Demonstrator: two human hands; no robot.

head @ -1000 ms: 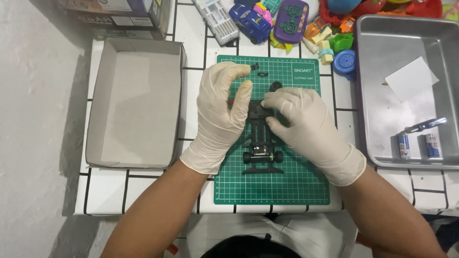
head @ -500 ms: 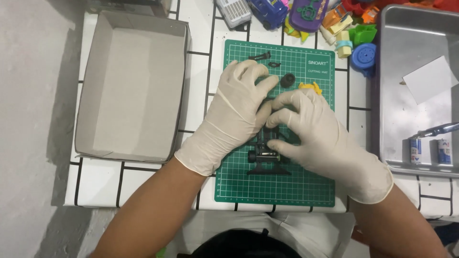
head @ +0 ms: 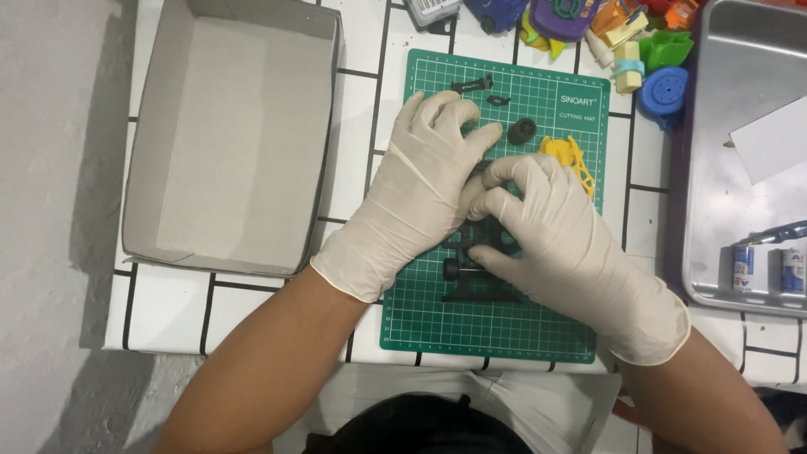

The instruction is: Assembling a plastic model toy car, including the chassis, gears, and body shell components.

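Black toy car chassis (head: 479, 269) lies on the green cutting mat (head: 420, 311), a little below the mat's middle, mostly covered by two gloved hands. One small wheel and a flat black bar of it show at its lower end. The left hand (head: 416, 197) rests over the chassis from the mat's left side, fingers curled down onto the upper part of the toy. The right hand (head: 563, 244) comes in from the mat's lower right corner, its fingers bent and pinching the chassis at its middle and top; fingertips of both hands meet there, so both hands hold the toy closed between them.

Just above the hands on the mat sits a loose black wheel (head: 522, 131). Higher still, near the mat's top edge, lie a small black axle piece (head: 471, 84) and a tiny black ring-shaped part (head: 498, 101). A yellow plastic piece (head: 570, 156) lies at the mat's right side, touching the right hand's knuckles.

Left of the mat stands an open grey cardboard box (head: 151, 168). Right of the mat is a metal tray (head: 714, 185). Beyond the mat's top right corner lies a heap of coloured toy parts (head: 651, 63).
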